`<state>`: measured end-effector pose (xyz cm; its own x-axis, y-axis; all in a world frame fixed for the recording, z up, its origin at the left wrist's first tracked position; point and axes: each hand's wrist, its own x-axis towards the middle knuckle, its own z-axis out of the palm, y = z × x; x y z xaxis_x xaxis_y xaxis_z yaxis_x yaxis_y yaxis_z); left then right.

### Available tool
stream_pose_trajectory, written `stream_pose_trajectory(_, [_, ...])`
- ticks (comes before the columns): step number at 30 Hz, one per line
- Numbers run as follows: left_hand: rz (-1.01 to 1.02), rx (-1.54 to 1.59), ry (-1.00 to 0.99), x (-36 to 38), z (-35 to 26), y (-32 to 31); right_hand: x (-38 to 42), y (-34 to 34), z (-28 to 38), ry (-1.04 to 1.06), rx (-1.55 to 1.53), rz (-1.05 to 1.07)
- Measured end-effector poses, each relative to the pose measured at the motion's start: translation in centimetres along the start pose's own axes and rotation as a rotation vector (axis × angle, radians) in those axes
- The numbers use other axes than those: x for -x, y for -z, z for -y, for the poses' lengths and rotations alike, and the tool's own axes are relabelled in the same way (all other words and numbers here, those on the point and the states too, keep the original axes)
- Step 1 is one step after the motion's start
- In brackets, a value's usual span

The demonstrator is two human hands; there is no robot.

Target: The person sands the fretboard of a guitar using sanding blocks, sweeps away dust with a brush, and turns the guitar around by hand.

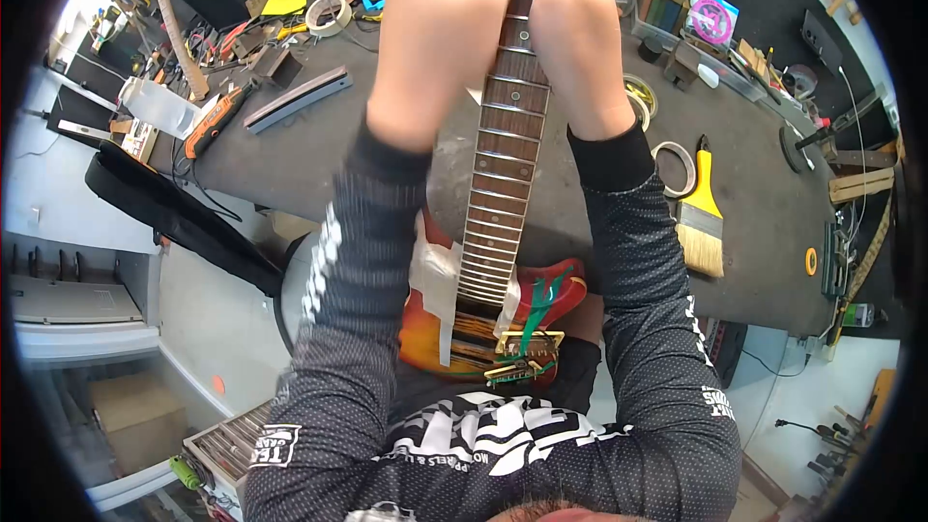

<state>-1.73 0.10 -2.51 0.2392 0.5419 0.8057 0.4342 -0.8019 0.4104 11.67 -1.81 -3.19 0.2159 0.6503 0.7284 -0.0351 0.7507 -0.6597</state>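
Both my arms [640, 242] stretch forward, left hand [445, 29] and right hand [580, 34] at the guitar neck [505, 155] over the bench [773, 246]; I can't tell their grip. Paintbrush [703, 208] and tape [690, 172] lie rightward.

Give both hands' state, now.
Left hand: blurred, at the long brown wooden guitar neck; grip cannot be told.
Right hand: at the neck, partly out of frame; cannot tell.

My left arm [362, 261] and right arm [643, 251] stretch from the lower frame toward its top, dark sleeves [633, 203] ending at my wrists. My left hand [435, 29], blurred, sits near my right hand [577, 34] at top centre; the upper edge crops both, so their grip is unclear.
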Motion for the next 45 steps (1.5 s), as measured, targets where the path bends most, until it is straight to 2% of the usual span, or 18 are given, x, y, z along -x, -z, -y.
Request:
stream_pose_trajectory(1, [-0.047, 0.344, 0.193, 3.5, -2.5, 0.0, 0.1, -0.1, 0.6, -0.017, -0.022, 0.001])
stream_pose_trajectory(4, [-0.006, 0.225, 0.280, 14.6, -4.8, 1.5, -0.1, 0.5, -1.7, 0.089, 0.151, -0.018])
stream_pose_trajectory(6, [-0.031, 0.314, 0.314, 13.2, -4.7, 1.3, -0.4, 0.5, -2.2, 0.155, 0.200, -0.028])
stream_pose_trajectory(8, [-0.087, 0.272, 0.168, 4.8, -3.2, 0.3, -0.1, 0.6, -0.9, -0.007, 0.185, -0.004])
stream_pose_trajectory(10, [0.314, -0.766, -0.177, -2.9, 0.6, 0.3, 0.0, 0.5, 0.4, -0.046, 0.069, 0.046])
stream_pose_trajectory(13, [-0.093, -0.271, -0.484, -3.2, 1.2, -0.8, 0.3, 0.5, 0.2, 0.099, 0.154, 0.049])
stream_pose_trajectory(14, [0.099, -0.309, -0.130, 1.6, 0.3, 0.6, 0.3, 0.9, -0.8, 0.198, 0.269, 0.054])
stream_pose_trajectory(15, [-0.056, 0.234, 0.142, 5.4, -2.3, 0.3, -0.4, 1.4, -2.4, 0.304, 0.384, 0.058])
stream_pose_trajectory(18, [0.012, 0.182, 0.290, 17.4, -4.8, 1.9, 0.0, 1.0, -2.0, 0.407, 0.576, 0.056])
stream_pose_trajectory(21, [-0.025, 0.263, 0.317, 14.6, -4.2, 1.4, -0.6, 2.0, -3.2, 0.589, 0.842, 0.091])
stream_pose_trajectory(24, [0.030, 0.348, 0.202, 0.9, -1.5, 0.1, 0.3, 0.1, 0.4, 0.027, 0.112, -0.032])
stream_pose_trajectory(26, [-0.070, 0.376, 0.222, -5.0, -3.2, 0.1, -0.5, 0.1, 0.7, -0.056, 0.132, -0.027])
stream_pose_trajectory(32, [-0.101, 0.357, 0.183, 3.2, -1.7, -0.5, 0.0, -0.4, -0.4, -0.032, -0.077, -0.037])
stream_pose_trajectory(37, [0.077, 0.219, 0.144, -7.0, -0.8, 0.7, 0.0, -0.3, -0.8, -0.095, -0.170, -0.007])
stream_pose_trajectory(38, [-0.077, 0.463, 0.010, -7.6, -2.8, -0.4, -0.1, -0.5, -0.8, -0.092, -0.174, -0.007])
stream_pose_trajectory(40, [-0.055, 0.253, 0.109, -5.0, -2.1, -0.3, -0.2, -0.4, -0.9, -0.083, -0.177, -0.019])
stream_pose_trajectory(42, [-0.195, 0.475, 0.102, -2.8, -2.9, -1.3, 0.0, -0.4, -0.3, -0.098, -0.180, -0.020])
stream_pose_trajectory(45, [-0.041, 0.361, 0.071, -6.7, -1.5, -0.3, 0.0, -0.6, -0.2, -0.097, -0.193, -0.011])
